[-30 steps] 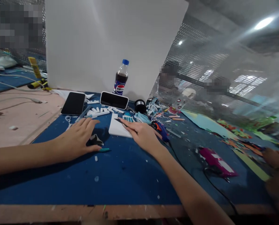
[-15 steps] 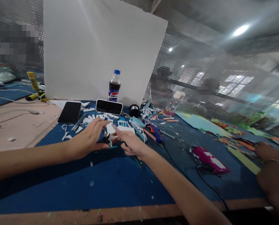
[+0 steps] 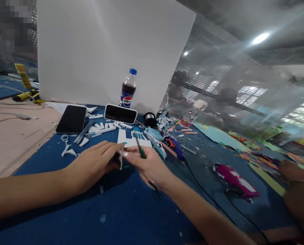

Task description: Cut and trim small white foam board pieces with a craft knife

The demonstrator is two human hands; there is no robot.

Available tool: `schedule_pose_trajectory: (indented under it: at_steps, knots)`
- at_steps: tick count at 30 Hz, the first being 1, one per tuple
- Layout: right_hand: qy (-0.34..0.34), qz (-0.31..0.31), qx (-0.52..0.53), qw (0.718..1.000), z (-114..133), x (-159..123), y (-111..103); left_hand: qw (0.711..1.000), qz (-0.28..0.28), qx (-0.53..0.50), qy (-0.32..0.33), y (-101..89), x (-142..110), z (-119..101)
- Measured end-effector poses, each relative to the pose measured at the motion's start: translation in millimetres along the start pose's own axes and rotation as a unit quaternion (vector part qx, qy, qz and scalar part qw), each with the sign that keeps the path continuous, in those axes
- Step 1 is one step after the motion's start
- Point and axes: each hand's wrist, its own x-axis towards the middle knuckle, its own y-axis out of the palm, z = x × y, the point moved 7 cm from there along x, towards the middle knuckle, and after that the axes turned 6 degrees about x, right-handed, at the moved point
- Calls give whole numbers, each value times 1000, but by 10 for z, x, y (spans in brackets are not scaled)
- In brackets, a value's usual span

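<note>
My left hand [image 3: 97, 165] is closed, its fingertips pinching a small white piece [image 3: 121, 159] that stands on edge. The fingertips of my right hand [image 3: 152, 165] meet the same piece from the other side. A slim dark-green tool [image 3: 141, 151] with a narrow grey tip lies across my right palm, its tip pointing up and away; its exact kind is unclear. Just beyond the hands lies a white cut sheet [image 3: 121, 135] with blue strips on it. White offcuts [image 3: 101, 129] are scattered to the left of that sheet.
Behind stand a phone [image 3: 120, 114], a cola bottle [image 3: 128, 89] and a wire spool [image 3: 150, 119]. Another phone [image 3: 71, 119] lies left. A blue glue gun [image 3: 176, 148] and a magenta device [image 3: 236, 180] trail cords at right. Another person's hand [image 3: 294, 173] is at far right.
My hands have drawn nearer with the small white piece, exposing more of the white sheet behind. The green tool now points upward in my right hand. The camera view has shifted slightly.
</note>
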Motion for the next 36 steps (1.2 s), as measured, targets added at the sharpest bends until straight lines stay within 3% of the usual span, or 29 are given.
schedule_pose_trajectory:
  at_steps: [3,5,8,12,16,24,36]
  knots:
    - [-131,-87,-89,984,235,-51,-254,986,40,-131,-94,37,35,156]
    - [-190,-72,-153,967,305,-81,-269,965,52,-223,-130,61,46,207]
    - [-204,-23,-275,939,305,-108,-161,937,52,-319,-129,63,55,195]
    - [-271,-19,-426,863,410,-174,-18,930,32,-349,-112,19,56,169]
    - [-320,-7,-466,825,465,-209,48,937,17,-326,-121,-17,46,191]
    - [-355,20,-457,815,416,-200,63,971,-32,-225,-72,-144,5,129]
    - [-371,60,-467,801,353,-182,117,974,-41,-220,-41,-126,-22,140]
